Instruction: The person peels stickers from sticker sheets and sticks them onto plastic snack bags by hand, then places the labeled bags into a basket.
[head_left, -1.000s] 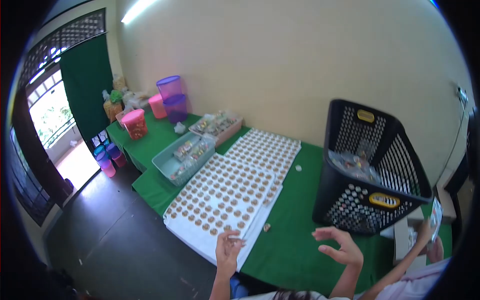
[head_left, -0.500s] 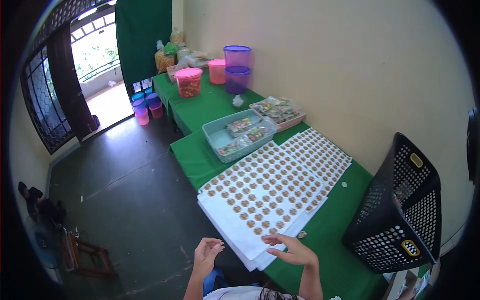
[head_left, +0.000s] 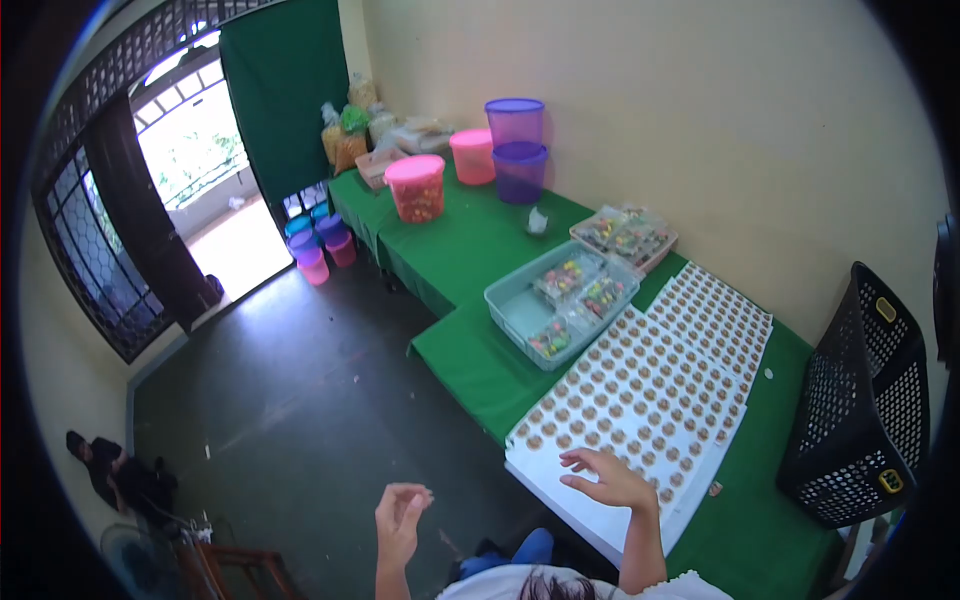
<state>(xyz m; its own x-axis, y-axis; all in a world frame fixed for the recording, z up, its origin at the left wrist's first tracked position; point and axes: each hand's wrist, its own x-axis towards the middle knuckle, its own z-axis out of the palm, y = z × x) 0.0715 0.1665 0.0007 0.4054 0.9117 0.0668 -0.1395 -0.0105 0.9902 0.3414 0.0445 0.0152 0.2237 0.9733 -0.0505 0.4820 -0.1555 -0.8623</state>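
Discs [head_left: 687, 464]: brown, round, in rows on the white sheets [head_left: 560, 482]; any lettering on them is too small for me to read.
Packets [head_left: 563, 281]: clear, with coloured pieces inside, in the blue tray [head_left: 497, 308] beside the sheets' left edge; I cannot make out print on them either.
Pink tray [head_left: 656, 262]: just beyond the sheets' far left corner, with more packets.
Floor [head_left: 330, 430]: a wide stretch left of the sheets, whose near left side runs along the table's edge.
Cloth [head_left: 745, 520]: a green strip between the sheets and the black crate [head_left: 830, 450] on their right; a loose bit [head_left: 715, 489] lies on it, near the sheets.
Left hand [head_left: 403, 520]: over the floor, left of the sheets' near end; fingers bent, thumb narrowly apart from them, and I see it holding nothing.
Right hand [head_left: 610, 486]: above the sheets' near end, fingers loosely curved, thumb well apart, nothing visible in its grasp; whether a fingertip touches a disc, I cannot tell.
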